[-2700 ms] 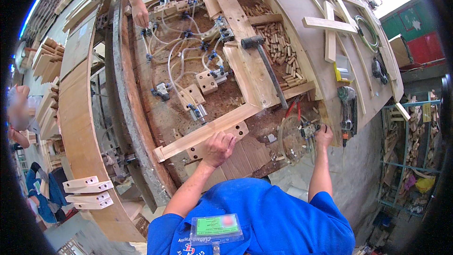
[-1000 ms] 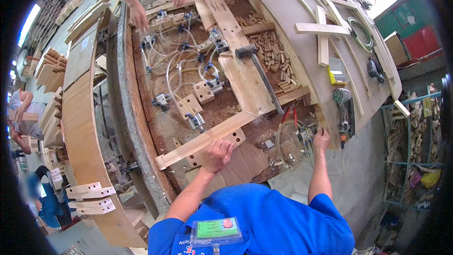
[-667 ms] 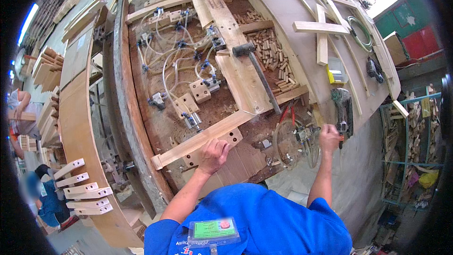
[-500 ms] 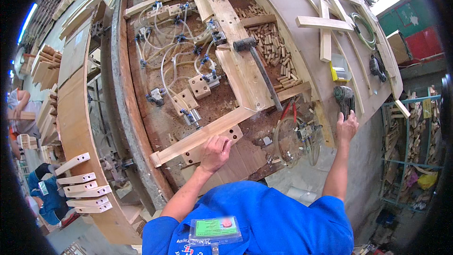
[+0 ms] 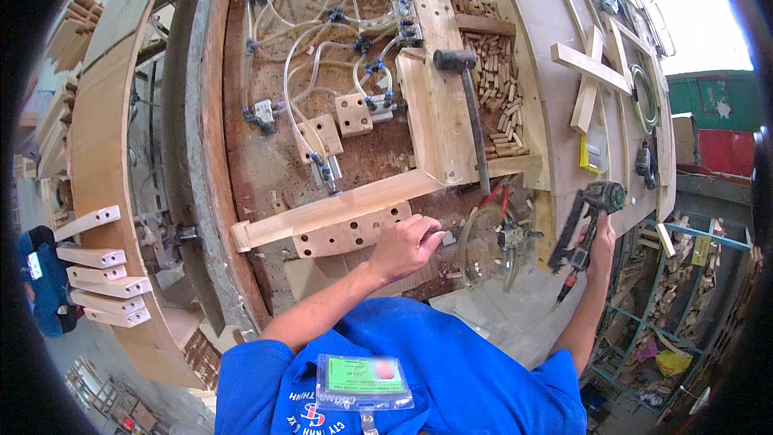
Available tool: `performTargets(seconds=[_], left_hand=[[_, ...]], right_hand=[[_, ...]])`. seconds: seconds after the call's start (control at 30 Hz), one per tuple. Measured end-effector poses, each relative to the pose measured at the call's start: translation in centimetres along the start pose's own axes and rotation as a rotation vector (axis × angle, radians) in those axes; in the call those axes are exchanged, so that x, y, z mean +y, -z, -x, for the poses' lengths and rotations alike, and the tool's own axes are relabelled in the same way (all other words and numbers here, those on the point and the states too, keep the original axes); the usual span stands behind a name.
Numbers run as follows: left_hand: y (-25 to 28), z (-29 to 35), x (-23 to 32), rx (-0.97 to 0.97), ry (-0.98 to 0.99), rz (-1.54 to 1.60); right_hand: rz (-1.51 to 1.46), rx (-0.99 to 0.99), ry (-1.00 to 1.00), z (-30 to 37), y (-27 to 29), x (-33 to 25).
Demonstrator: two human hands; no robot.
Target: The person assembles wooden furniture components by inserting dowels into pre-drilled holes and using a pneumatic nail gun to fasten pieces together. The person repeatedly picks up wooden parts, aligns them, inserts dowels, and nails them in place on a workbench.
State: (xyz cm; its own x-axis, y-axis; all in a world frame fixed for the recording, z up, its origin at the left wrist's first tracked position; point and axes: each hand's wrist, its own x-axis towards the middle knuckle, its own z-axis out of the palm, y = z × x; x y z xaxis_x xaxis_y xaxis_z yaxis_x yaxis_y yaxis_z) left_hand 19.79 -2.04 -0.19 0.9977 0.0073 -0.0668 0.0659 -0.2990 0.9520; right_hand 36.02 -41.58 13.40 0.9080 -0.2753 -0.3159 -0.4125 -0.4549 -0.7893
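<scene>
My right hand (image 5: pixel 601 248) is wrapped round the handle of a black and green nail gun (image 5: pixel 572 224), held up off the table's right side with its hose end pointing down. My left hand (image 5: pixel 409 248) is curled into a loose fist with nothing visible in it, above a drilled wooden block (image 5: pixel 354 232). Just beyond that block lies a pale wooden rail (image 5: pixel 342 208), its right end meeting a wide wooden board (image 5: pixel 439 105). A black mallet (image 5: pixel 456 60) rests across the board, its handle slanting towards me.
Clear air tubes and small pneumatic cylinders (image 5: pixel 378 107) spread over the bench. Wooden dowels (image 5: pixel 503 84) fill a tray to the right. Crossed wooden strips (image 5: pixel 592 72) and a yellow box (image 5: pixel 593 151) lie farther right. Drilled wood pieces (image 5: pixel 109 288) sit on the left table.
My right hand has lifted the nail gun off the table and brought it nearer, turned. My left hand has shifted right, off the rail. The view has moved too.
</scene>
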Motion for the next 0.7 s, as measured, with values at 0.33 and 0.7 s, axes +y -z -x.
performTargets(seconds=[0.33, 0.7], left_hand=[[-3.8, -2.1, 0.1, -0.105, 0.329, 0.416], [-3.3, -2.1, -2.6, -0.015, 0.317, 0.630]], right_hand=[[-0.532, -0.616, -0.164, 11.0, -19.3, -2.4], [-0.498, -0.725, -0.357, 9.4, -23.0, -3.6]])
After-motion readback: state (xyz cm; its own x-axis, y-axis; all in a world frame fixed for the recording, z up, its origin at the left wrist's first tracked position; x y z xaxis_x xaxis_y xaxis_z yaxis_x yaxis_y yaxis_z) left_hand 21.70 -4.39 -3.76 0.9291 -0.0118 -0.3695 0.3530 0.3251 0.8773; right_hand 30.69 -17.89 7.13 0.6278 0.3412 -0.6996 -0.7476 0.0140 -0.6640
